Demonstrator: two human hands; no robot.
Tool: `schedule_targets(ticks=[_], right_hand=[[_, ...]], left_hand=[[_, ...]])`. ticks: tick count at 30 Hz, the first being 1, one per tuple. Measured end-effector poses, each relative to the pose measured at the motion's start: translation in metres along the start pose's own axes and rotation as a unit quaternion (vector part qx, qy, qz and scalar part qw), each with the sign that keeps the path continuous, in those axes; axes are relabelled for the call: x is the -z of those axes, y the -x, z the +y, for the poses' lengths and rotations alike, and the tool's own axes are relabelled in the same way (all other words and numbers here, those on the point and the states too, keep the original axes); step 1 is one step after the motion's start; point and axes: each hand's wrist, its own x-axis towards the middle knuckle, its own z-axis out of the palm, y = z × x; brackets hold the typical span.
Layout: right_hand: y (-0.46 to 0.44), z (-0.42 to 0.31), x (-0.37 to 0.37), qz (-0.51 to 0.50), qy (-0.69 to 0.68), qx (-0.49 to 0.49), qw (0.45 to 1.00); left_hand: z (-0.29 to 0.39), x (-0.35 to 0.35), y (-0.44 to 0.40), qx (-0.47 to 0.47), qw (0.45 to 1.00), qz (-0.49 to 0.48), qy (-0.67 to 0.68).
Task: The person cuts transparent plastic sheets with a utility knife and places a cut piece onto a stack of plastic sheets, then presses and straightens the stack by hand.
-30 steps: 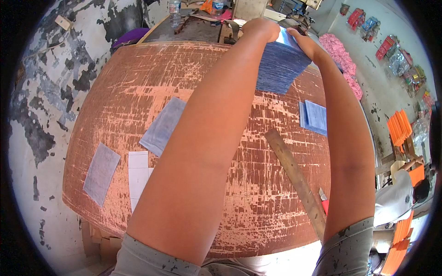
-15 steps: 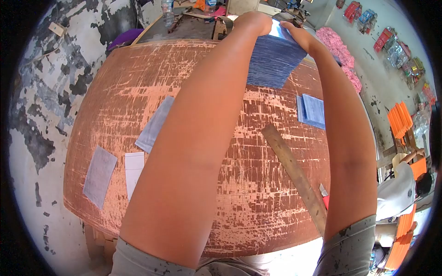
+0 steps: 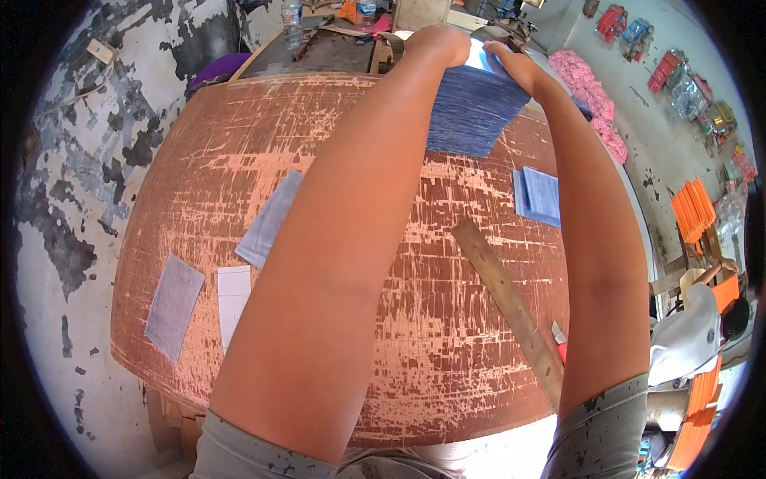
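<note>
A tall stack of dark blue sheets stands at the far edge of the scratched brown table, its top bright with glare. My left hand is closed at the stack's far left corner; its fingertips are hidden. On the opposite side, my right hand grips the far right edge, with its thumb near the top. A small pile of lighter blue pieces lies near my right forearm. Between my arms, a long worn flat strip like a ruler rests at a slant.
Grey-blue pieces and a white lined card lie on the left. A red-handled tool is partly behind my right arm. Bottles stand beyond the table. Pink bundles and another person are to the right.
Almost nothing differs. The view has shifted very slightly, while both hands stay on the stack of blue sheets.
</note>
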Motion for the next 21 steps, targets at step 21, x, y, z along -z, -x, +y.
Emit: schedule_targets(ticks=[21], right_hand=[[0.0, -0.001, 0.0, 0.002, 0.007, -0.013, 1.0]], left_hand=[[0.004, 0.008, 0.01, 0.017, 1.0, -0.013, 0.016]])
